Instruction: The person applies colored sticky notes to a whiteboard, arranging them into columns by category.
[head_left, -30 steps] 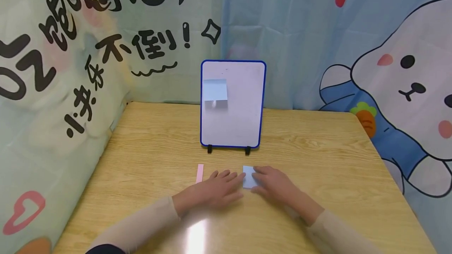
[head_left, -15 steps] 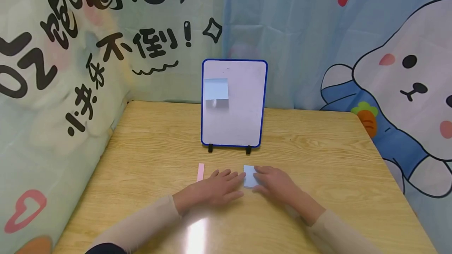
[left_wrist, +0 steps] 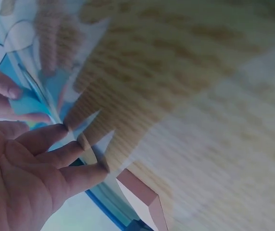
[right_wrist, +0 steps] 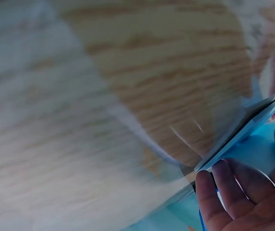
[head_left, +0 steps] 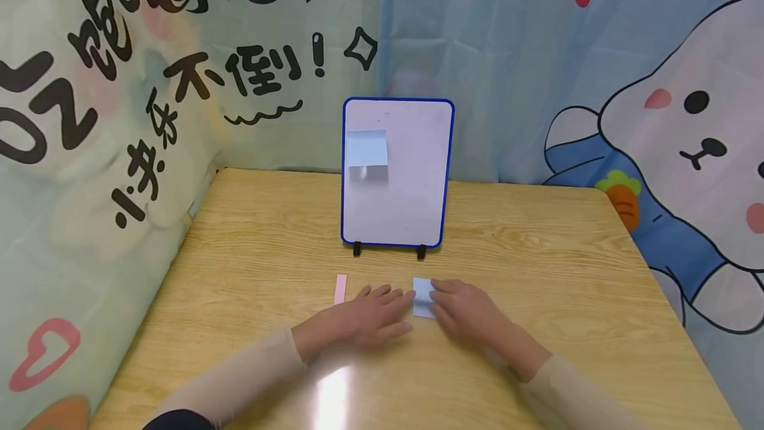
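A pad of light blue sticky notes (head_left: 421,297) lies on the wooden table (head_left: 268,237) between the two hands. My right hand (head_left: 468,310) rests its fingers over the pad's right side; in the right wrist view, extended fingertips (right_wrist: 220,167) touch the blue pad (right_wrist: 243,134). Palm down and fingers spread, my left hand (head_left: 367,317) lies beside the pad, a fingertip close to its left edge. Beyond that hand sits a narrow pink sticky-note pad (head_left: 340,289), partly hidden by it; the left wrist view shows this pink pad (left_wrist: 144,197) as a thick block.
A blue-framed whiteboard (head_left: 412,198) stands upright on black feet (head_left: 357,249) behind the hands. One light blue sticky note (head_left: 367,148) hangs on its upper left, lower edge lifted. A printed curtain (head_left: 477,85) lines the back and left of the table.
My right thumb has drawn in toward the blue pad's near edge. The left hand stays in place. The head view has tilted slightly.
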`<state>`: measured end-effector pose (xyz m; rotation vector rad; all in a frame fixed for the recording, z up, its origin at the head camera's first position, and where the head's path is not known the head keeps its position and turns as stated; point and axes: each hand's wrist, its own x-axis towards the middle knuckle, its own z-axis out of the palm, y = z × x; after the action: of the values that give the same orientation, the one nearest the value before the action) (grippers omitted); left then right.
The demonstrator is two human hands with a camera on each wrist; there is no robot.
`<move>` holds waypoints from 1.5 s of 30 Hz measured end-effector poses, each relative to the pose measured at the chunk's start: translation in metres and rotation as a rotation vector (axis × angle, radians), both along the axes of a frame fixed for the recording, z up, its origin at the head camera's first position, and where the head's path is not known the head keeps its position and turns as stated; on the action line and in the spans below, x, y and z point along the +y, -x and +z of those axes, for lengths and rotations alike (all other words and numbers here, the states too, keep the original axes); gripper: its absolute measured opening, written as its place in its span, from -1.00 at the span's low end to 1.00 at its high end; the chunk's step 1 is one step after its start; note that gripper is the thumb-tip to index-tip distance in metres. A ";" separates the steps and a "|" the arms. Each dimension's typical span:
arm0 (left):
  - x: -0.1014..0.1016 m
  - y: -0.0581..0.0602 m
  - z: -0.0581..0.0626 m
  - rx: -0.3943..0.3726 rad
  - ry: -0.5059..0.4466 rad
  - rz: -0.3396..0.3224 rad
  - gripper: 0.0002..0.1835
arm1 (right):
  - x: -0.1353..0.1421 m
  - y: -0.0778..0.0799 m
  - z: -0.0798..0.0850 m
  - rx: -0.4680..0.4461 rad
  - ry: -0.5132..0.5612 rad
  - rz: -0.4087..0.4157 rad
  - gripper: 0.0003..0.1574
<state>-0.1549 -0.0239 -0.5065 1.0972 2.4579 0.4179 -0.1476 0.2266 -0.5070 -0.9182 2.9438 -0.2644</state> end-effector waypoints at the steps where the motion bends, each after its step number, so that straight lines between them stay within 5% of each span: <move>1: 0.000 0.000 -0.001 0.003 0.001 -0.002 -0.26 | 0.000 0.000 0.000 -0.001 -0.002 -0.001 -0.60; 9: -0.003 -0.006 -0.004 0.100 -0.004 -0.016 -0.22 | -0.002 0.000 0.000 0.001 -0.006 -0.010 -0.60; 16: 0.000 -0.018 -0.007 0.273 0.033 -0.171 -0.26 | -0.001 -0.001 -0.002 0.061 0.031 -0.004 -0.65; 25: 0.008 -0.015 -0.012 0.255 0.100 -0.178 -0.17 | 0.000 0.003 -0.006 0.178 0.063 0.037 -0.73; 37: 0.012 -0.006 -0.007 0.157 0.152 -0.132 -0.14 | 0.005 0.009 0.003 0.162 0.007 0.102 -0.58; 45: 0.014 -0.005 -0.008 0.129 0.155 -0.135 -0.12 | 0.008 0.010 0.009 0.165 0.060 0.087 -0.63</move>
<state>-0.1503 -0.0099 -0.5141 1.2486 2.4592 0.1164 -0.1579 0.2351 -0.4983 -1.1250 3.0491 -0.2876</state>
